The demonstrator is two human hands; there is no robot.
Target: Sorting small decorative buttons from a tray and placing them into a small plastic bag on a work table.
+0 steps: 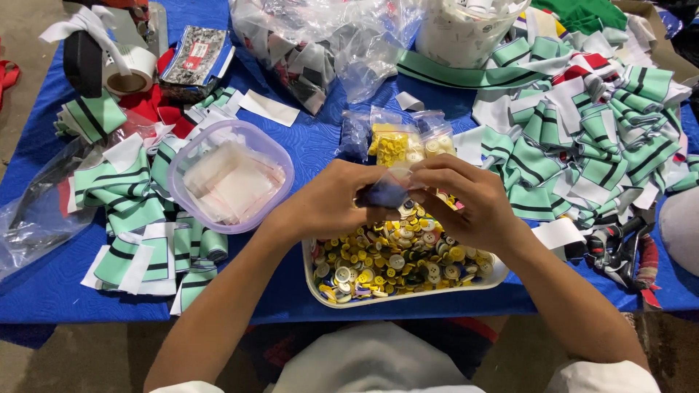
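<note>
My left hand [331,200] and my right hand [466,200] meet above a white tray [408,295] heaped with yellow, white and dark buttons [397,258]. Both hands pinch a small clear plastic bag [387,191] between their fingertips; something dark shows inside it. Just beyond the hands lie small clear bags of yellow buttons [389,145] and pale buttons [439,144] on the blue tablecloth [320,138].
A clear tub [178,191] of small empty bags stands at left. Green, white and black striped fabric pieces pile up at right [582,138] and left [138,218]. Large plastic bags [306,44], a white bucket [466,33], tape roll [131,69] sit at the back.
</note>
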